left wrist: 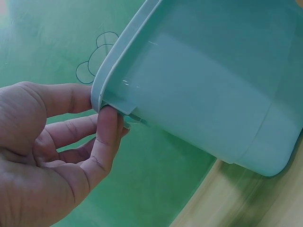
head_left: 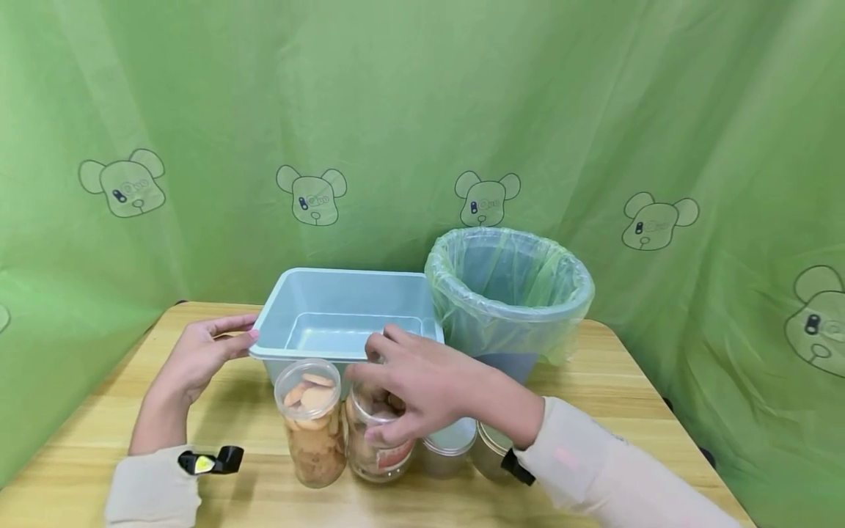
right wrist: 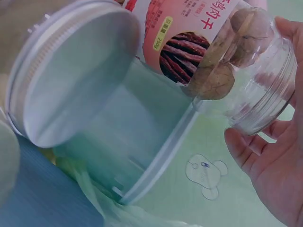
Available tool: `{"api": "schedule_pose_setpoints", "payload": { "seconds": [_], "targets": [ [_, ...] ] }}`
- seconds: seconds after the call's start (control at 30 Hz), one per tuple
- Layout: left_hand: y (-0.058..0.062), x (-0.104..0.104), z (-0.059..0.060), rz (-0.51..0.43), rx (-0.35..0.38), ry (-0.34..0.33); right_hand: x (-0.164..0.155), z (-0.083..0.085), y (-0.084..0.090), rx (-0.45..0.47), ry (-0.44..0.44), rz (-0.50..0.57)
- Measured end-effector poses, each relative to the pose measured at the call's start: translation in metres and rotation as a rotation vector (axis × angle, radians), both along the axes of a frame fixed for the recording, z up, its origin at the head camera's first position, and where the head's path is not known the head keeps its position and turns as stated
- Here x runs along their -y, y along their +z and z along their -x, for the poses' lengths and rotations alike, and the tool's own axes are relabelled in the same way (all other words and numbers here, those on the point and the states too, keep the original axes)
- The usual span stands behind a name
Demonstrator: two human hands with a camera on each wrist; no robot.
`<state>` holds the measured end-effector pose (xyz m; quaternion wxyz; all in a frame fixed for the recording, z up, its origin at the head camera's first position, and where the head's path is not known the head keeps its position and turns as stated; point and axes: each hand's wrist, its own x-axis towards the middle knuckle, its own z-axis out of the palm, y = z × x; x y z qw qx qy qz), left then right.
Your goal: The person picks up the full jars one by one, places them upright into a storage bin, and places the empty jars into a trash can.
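Observation:
My left hand point(head_left: 191, 359) pinches the left rim of a light blue plastic basin point(head_left: 343, 277); in the left wrist view the fingers point(left wrist: 108, 135) bear on the rim's underside. My right hand point(head_left: 432, 378) grips the mouth of a clear jar point(head_left: 363, 449) in front of the basin. In the right wrist view that jar point(right wrist: 213, 78) holds round brown pieces and bears a red and white label. No lid shows on its threaded neck. Left of it stands a taller clear jar of cookies point(head_left: 315, 440), apart from both hands.
Two lidded jars point(head_left: 450, 440) stand right of the gripped jar, partly hidden by my right forearm. Behind them is a blue bin point(head_left: 521, 312) lined with a thin green bag. All stand on a wooden table point(head_left: 627, 433), with a green curtain point(head_left: 396, 110) behind.

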<state>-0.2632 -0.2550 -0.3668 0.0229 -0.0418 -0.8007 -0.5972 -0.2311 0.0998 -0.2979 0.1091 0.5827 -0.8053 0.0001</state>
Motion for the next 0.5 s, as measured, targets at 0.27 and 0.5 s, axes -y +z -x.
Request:
{"api": "schedule_pose_setpoints", "payload": {
  "seconds": [0.27, 0.5],
  "targets": [
    [0.000, 0.000, 0.000, 0.009, -0.002, -0.002, -0.002, -0.005, 0.026, 0.016, -0.021, 0.033],
    [-0.001, 0.001, 0.000, 0.018, -0.005, -0.003, -0.003, -0.006, 0.052, -0.016, -0.040, 0.063]
  ]
}}
